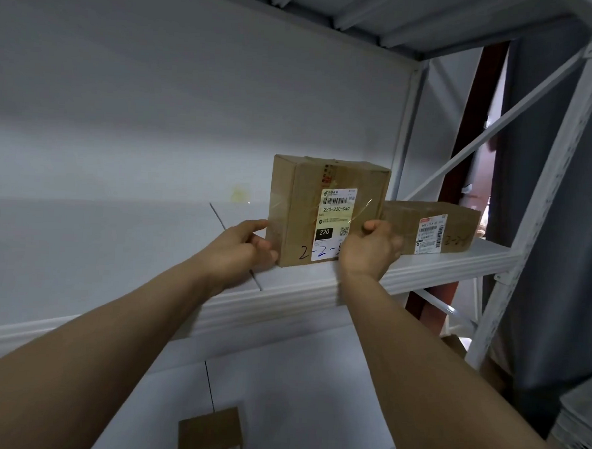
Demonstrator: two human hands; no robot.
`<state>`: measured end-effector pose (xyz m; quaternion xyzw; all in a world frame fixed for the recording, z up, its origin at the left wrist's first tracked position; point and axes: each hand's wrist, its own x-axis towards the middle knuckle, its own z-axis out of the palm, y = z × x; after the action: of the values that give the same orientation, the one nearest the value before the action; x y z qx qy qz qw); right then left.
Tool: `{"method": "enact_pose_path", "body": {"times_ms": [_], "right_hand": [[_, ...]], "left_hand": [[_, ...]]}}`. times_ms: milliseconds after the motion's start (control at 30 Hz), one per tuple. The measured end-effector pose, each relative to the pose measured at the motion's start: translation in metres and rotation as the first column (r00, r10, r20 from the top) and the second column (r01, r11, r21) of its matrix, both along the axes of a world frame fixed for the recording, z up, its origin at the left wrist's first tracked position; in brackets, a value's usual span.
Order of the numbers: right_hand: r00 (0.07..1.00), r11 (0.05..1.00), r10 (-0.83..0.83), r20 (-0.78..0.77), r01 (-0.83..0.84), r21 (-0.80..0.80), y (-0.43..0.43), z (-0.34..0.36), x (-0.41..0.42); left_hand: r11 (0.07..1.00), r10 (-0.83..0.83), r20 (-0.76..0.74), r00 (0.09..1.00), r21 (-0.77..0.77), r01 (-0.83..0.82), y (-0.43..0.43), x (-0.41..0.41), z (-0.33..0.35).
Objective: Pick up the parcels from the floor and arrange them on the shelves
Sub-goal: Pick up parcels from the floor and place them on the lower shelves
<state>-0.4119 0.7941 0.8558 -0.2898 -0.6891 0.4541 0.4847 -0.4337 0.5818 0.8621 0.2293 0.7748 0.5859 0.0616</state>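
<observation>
A brown cardboard parcel (302, 204) with a white shipping label stands upright on the white shelf (318, 294), near its front edge. My left hand (242, 245) grips the parcel's lower left side. At its lower right corner, my right hand (368, 248) holds the box with fingers curled round the edge, covering part of the handwritten number. A second, lower brown parcel (431, 228) lies on the same shelf just to the right, close behind my right hand.
White shelf uprights and diagonal braces (516, 187) rise at the right. Another shelf board (367, 18) is overhead. On the lower shelf a small brown box (210, 432) sits at the bottom centre. The back wall (120, 146) is plain white.
</observation>
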Motion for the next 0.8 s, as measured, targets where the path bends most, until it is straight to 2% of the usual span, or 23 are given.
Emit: {"method": "enact_pose_path", "body": {"times_ms": [267,433,600,700,800], "right_hand": [[0.991,0.996,0.060,0.121,-0.068,0.064,-0.002,0.000,0.000],[0.986,0.991,0.084,0.143,-0.097,0.088,-0.006,0.000,0.002],[0.977,0.989,0.104,0.185,-0.122,0.089,-0.020,0.005,0.010],[0.967,0.980,0.174,0.186,-0.188,0.061,-0.042,0.006,0.014],[0.952,0.967,0.239,0.192,-0.252,0.046,-0.077,0.010,0.019]], "left_hand": [[0.993,-0.034,-0.002,0.999,-0.111,0.034,0.000,-0.004,-0.001],[0.990,-0.043,0.020,0.999,-0.137,0.045,-0.001,-0.005,-0.001],[0.998,0.051,0.007,0.999,-0.030,-0.051,-0.004,0.005,0.001],[0.985,0.171,-0.113,0.979,0.000,-0.172,-0.012,0.014,0.005],[0.977,0.196,-0.249,0.948,-0.027,-0.209,-0.030,0.027,0.007]]}}
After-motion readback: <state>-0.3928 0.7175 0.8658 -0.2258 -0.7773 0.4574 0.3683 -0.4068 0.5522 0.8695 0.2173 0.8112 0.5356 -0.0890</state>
